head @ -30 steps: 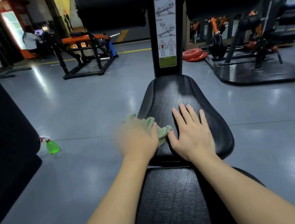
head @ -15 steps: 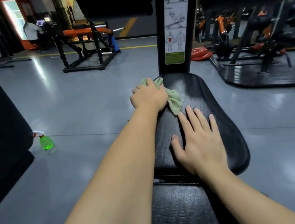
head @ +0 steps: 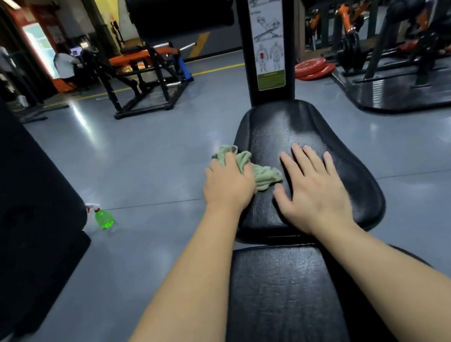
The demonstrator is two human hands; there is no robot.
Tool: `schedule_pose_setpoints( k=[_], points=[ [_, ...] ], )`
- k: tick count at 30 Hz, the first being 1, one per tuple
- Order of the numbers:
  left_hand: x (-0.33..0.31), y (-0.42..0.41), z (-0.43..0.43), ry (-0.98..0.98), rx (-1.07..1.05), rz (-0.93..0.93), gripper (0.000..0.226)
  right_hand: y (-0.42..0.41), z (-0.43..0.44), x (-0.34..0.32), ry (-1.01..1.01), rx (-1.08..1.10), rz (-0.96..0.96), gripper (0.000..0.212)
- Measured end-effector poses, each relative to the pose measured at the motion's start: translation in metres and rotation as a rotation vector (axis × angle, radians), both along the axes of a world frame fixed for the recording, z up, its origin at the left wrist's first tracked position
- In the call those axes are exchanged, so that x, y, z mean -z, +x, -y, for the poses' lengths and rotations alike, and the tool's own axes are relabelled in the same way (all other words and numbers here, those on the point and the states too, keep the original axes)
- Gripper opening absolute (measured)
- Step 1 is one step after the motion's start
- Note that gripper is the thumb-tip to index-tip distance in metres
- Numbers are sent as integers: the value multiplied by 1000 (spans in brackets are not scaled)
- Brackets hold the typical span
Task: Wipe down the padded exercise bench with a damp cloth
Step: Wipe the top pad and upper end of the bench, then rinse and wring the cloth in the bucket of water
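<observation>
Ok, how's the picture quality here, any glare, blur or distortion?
Head view: pale glare on the seat pad beyond the right hand, light streaks on the floor, left hand and cloth sharp, wide-angle bending at the edges, far left very dark.

glossy grey floor (head: 142,161), orange-padded rack (head: 139,56), red plates (head: 311,67) beyond

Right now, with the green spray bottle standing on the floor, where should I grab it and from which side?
Take the green spray bottle by its narrow neck, just under the white trigger head, coming from above on the side facing the bench. It stands upright, and a large black object crowds its left, so that approach looks clearest.
</observation>
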State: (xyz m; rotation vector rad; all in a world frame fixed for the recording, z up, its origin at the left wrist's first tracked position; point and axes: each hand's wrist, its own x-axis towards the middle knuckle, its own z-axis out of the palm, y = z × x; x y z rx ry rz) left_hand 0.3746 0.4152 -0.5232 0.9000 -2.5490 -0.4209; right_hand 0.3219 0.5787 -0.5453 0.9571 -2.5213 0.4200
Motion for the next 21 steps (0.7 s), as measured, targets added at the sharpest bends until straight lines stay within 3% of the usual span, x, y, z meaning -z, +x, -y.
schedule_pose_setpoints(
  k=[6,16,21],
  points=[
    [12,62,-37,-133,-77,196,49,5,-3,-7,54,-10,79,74],
    [22,141,-81,-117,40,298,34,59,-26,-15,219,-82,326,61],
    [26,172,-78,-92,143,263,53,126,-58,14,57,-194,357,54]
  ],
)
